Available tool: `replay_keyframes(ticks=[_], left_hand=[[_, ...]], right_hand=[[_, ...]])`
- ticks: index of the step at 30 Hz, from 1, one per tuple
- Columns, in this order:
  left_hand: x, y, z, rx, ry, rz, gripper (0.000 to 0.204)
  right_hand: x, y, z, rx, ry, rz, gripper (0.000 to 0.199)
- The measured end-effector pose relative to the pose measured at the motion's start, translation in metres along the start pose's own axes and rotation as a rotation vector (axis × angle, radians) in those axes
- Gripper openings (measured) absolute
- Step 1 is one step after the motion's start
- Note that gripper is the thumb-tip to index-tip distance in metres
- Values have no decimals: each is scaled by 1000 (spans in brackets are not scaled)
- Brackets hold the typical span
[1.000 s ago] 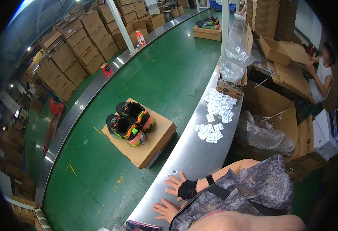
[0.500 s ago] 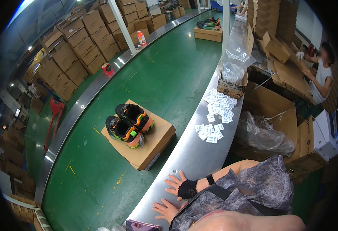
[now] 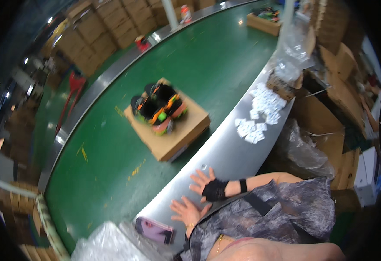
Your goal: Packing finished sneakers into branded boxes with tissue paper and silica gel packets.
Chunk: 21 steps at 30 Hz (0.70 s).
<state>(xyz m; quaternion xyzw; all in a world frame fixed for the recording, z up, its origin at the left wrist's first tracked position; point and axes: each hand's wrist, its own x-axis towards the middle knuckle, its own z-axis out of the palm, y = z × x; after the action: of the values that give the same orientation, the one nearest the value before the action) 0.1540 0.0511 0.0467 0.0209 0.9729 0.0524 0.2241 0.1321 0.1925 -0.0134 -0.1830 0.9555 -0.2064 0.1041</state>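
Note:
My left hand [image 3: 188, 212], a gold bracelet at its wrist, lies flat with fingers spread on the metal ledge beside the green conveyor belt. Just above it rests my right hand [image 3: 210, 186], in a black fingerless glove or wrist wrap, its bare fingers also spread on the metal. Neither holds anything. A phone [image 3: 155, 230] in a pinkish case lies below my left hand. Out on the belt, a pair of black sneakers [image 3: 159, 106] with orange and green parts sits on top of a brown shoebox [image 3: 184, 130].
Small white packets [image 3: 266, 104] are heaped on the ledge near a carton of clear plastic bags [image 3: 288, 65]. More clear plastic [image 3: 112, 243] lies at the lower edge. Another shoebox [image 3: 262, 25] with shoes stands far along the belt [image 3: 225, 56]. Stacked cartons line the back.
The view has tilted, bringing the phone and clear plastic at the bottom further into sight. Both hands stay flat on the ledge.

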Motion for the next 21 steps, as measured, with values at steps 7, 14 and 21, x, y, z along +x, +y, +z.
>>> replay_keyframes(ticks=[7, 14, 21], left_hand=[[8, 0, 6, 16, 56, 52, 109], [8, -1, 4, -33, -6, 39, 109], [9, -1, 18, -43, 5, 76, 116]], right_hand=[[40, 61, -148, 94, 429, -163, 35], [122, 80, -242, -159, 602, 120, 35], [189, 106, -239, 230, 311, 189, 38]])
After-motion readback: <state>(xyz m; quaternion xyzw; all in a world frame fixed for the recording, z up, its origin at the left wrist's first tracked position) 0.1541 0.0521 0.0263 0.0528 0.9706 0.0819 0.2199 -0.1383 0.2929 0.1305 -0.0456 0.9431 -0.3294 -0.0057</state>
